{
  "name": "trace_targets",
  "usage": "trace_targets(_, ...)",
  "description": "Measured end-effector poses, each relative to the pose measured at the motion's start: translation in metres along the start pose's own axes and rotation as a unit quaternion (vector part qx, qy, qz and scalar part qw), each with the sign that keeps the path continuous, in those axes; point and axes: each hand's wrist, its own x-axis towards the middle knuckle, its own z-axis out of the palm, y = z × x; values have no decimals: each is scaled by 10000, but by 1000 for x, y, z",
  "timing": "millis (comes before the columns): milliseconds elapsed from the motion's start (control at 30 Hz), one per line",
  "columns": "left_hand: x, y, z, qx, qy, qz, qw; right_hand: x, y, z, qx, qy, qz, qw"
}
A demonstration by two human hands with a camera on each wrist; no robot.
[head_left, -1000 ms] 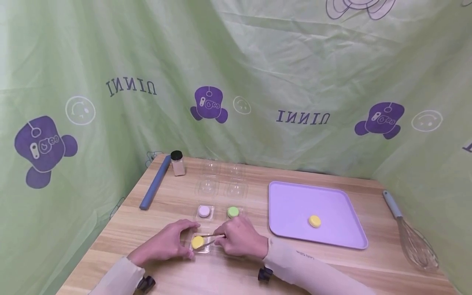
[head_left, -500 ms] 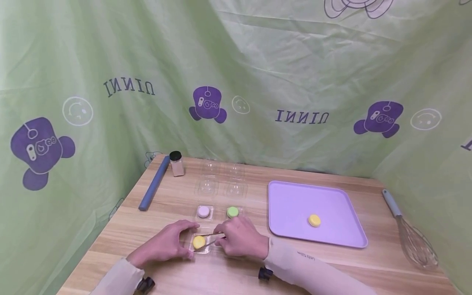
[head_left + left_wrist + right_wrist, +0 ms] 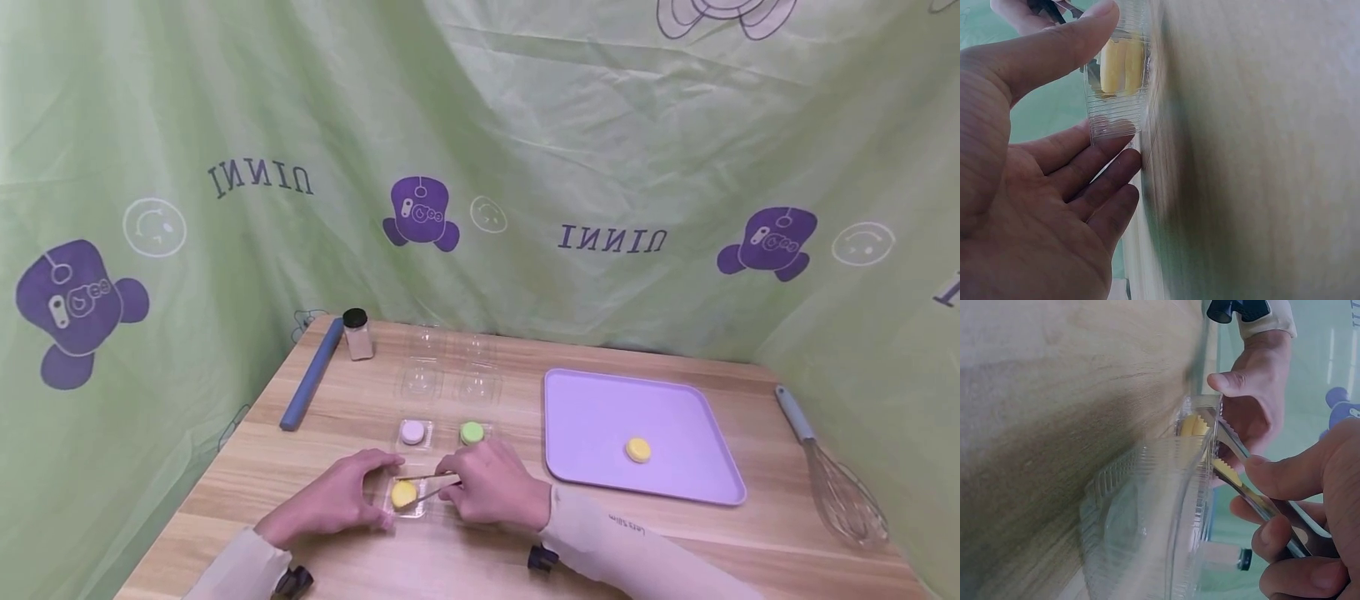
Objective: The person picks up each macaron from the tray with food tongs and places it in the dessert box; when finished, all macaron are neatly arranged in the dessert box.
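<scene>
Since the frame half a second ago I can make out hardly any motion: the curtain (image 3: 525, 125) print sits slightly further left in my head view, while both hands keep much the same places. On my feed the right hand (image 3: 495, 487) has its grip clamped on one pair of metal tongs (image 3: 1235, 447), whose two arms stand apart and reach to a yellow macaron (image 3: 403, 494); I cannot tell whether both tips press on it. That macaron sits in a clear base (image 3: 1113, 109), which the left hand (image 3: 337, 493) holds, thumb at one side and fingers at the other. I count four macarons in all: two yellow, one lilac, one green. The lilac macaron (image 3: 412, 432) and the green macaron (image 3: 472, 432) each sit in clear plastic just beyond the hands, and the second yellow macaron (image 3: 638, 450) lies alone on the one purple tray (image 3: 600, 417) to the right. Behind them I count four clear domes (image 3: 420, 381), two by two; the total of clear pieces I cannot tell, as they blur together. Around the worktop (image 3: 480, 571) I see one blue rod (image 3: 312, 375), one black-capped jar (image 3: 358, 339) beside its far end, and one whisk (image 3: 847, 496) along the right edge.
</scene>
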Motion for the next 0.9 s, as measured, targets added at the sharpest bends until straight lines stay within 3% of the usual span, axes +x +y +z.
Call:
trace_targets(433,-2,3,2,-73,57,83,9999,0,5,-3,351,143,6,9993)
trace_targets(667,-2,4,1,108,53,142,9998,-1,10,-8,674,291,194,9971)
trace_targets(800,0,6,-4,94,63,137,9998,0,14,-15,875,492,371,9943)
trace_targets(900,4,8,-11,48,251,188,9995,0,19,-21,982,843,405,9908)
